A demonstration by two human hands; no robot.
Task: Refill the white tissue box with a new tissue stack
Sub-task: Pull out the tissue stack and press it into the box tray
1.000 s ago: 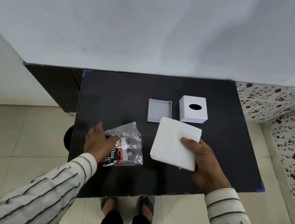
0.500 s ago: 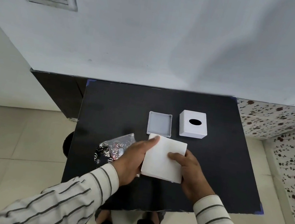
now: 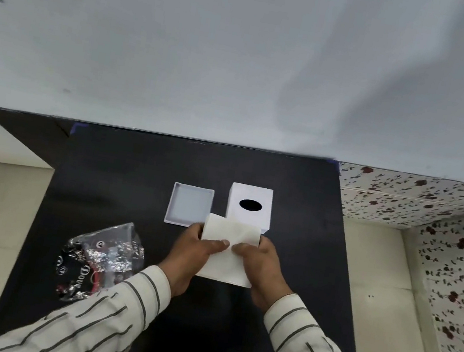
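A white tissue stack is held above the black table, squeezed narrower between both hands. My left hand grips its left side and my right hand grips its right side, thumbs meeting on top. Just beyond the stack stands the white tissue box with a dark oval slot facing up; the stack's far edge overlaps its near side. To the box's left lies its shallow white tray-like base, open side up.
A crumpled clear plastic wrapper with print lies at the table's front left. A pale wall rises right behind the table. Flower-patterned tiles run along the right, and beige floor surrounds the table.
My left hand left the wrapper and took the stack's left side. Both hands have pressed the stack narrower and carried it toward the tissue box.
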